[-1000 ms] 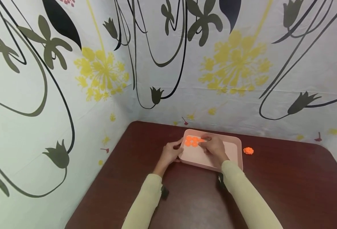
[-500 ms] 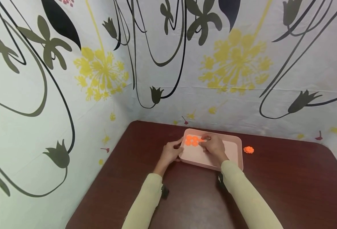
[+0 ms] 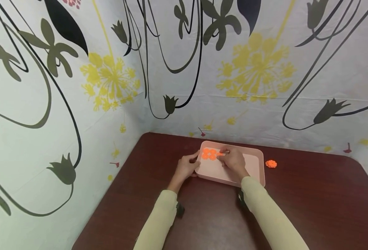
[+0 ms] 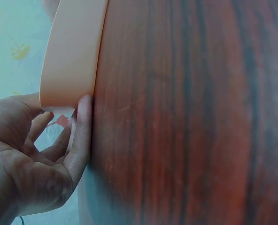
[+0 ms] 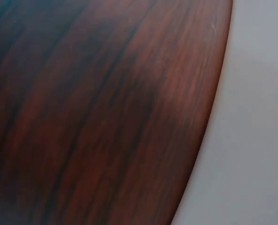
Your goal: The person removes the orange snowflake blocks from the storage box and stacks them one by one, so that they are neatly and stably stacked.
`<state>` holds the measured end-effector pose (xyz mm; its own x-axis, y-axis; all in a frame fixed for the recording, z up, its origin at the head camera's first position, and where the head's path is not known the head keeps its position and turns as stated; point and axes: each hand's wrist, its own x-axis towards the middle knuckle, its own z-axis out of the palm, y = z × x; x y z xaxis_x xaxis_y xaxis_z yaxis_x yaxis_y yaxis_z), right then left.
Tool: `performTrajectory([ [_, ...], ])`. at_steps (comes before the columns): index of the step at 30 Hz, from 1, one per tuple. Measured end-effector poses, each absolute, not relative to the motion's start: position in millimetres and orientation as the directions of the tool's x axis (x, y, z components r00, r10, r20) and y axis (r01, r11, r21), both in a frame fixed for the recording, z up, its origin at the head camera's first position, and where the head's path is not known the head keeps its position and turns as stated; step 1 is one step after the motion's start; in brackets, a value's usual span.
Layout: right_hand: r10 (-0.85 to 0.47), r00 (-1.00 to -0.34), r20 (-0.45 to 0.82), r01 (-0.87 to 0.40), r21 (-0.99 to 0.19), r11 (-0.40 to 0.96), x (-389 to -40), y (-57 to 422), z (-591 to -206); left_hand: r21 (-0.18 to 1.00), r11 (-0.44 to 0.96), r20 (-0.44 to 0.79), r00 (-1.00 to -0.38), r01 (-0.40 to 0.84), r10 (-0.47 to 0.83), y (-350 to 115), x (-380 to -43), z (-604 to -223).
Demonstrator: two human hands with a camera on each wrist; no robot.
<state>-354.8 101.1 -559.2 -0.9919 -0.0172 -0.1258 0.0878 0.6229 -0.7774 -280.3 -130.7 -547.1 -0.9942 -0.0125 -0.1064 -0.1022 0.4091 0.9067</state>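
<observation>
Over the last second nothing visibly shifts: the left hand [image 3: 185,167] grips the left end of the pink tray [image 3: 254,166] while the right hand [image 3: 234,161] pinches an orange piece [image 3: 220,153] inside its far side, beside orange shapes [image 3: 213,156], suggesting careful positioning.

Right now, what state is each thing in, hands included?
Pink tray: open side up, on the table.
Orange pieces: lying in the tray's left end.
Orange cluster: on the table, right of the tray.
Left hand: gripping the tray's left end.
Right hand: pinching another orange piece, partly hidden.
</observation>
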Motion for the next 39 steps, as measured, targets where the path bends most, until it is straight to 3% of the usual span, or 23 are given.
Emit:
performTrajectory([
  [24,-0.043,-0.999,-0.03,-0.005,-0.76,0.65,-350.0,100.7,-563.6,0.902,0.413,-0.12,-0.992,-0.122,-0.03,-129.9,-281.2,-549.0],
  [39,-0.104,-0.994,-0.043,-0.007,-0.902,0.432,-348.2,106.4,-566.4,0.905,0.412,-0.102,-0.994,-0.105,-0.029,-132.2,-282.3,-549.2],
])
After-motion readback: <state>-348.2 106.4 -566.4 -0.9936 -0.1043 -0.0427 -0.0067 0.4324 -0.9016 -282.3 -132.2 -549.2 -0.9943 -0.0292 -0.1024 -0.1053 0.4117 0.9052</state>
